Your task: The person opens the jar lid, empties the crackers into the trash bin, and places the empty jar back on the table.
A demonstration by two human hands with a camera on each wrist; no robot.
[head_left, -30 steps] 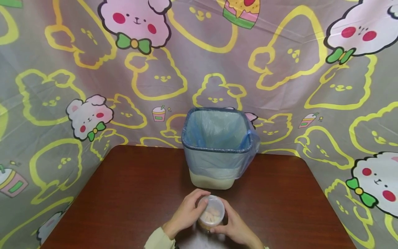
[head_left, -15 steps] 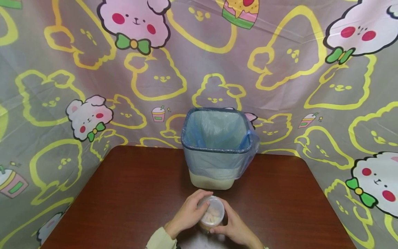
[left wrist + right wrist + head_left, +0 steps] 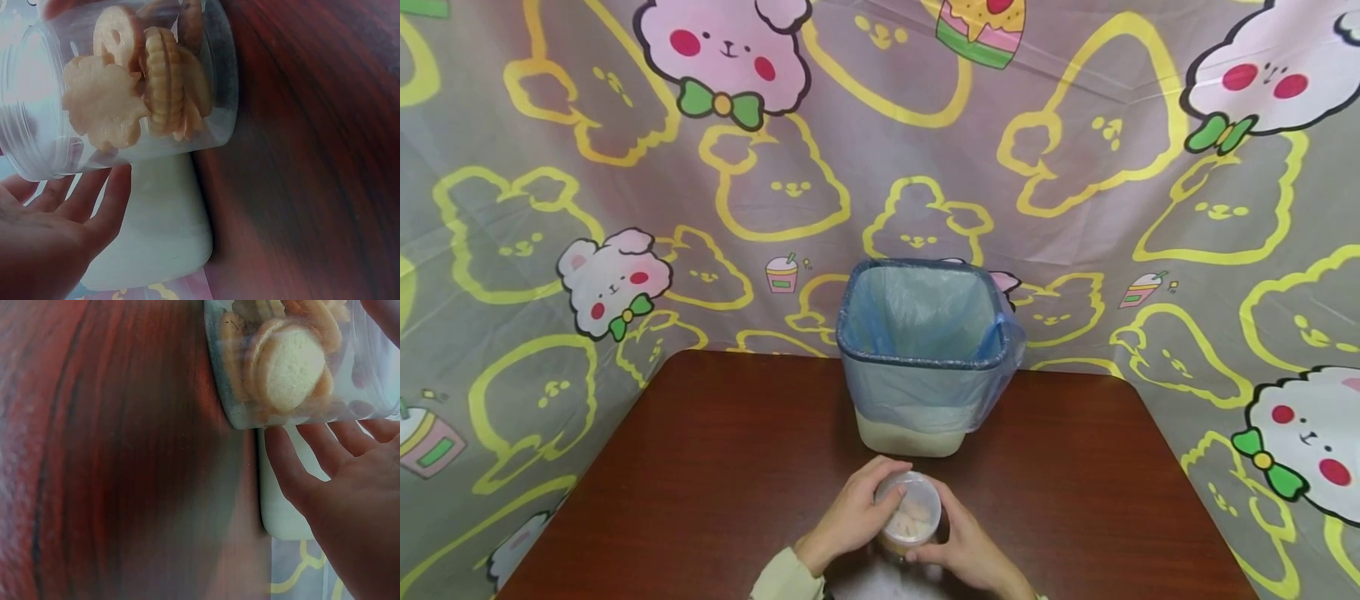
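A clear plastic jar [image 3: 913,510] with a translucent screw lid stands on the table near its front edge. Several cookies [image 3: 103,103] show through its wall, one of them a sandwich cookie with ridged sides. My left hand [image 3: 853,510] grips the jar at the lid from the left, its thumb across the top. From the other side my right hand [image 3: 966,542] holds the jar's body, thumb in front and fingers behind. In the right wrist view a pale round cookie [image 3: 294,369] lies against the jar wall.
A cream trash bin [image 3: 912,437] lined with a blue plastic bag [image 3: 925,387] stands just behind the jar. The brown wooden table [image 3: 730,450] reaches back to a patterned cloth [image 3: 1060,75] hung around three sides.
Both hands stay on the jar in almost the same place. The left hand has shifted only very slightly at the lid.
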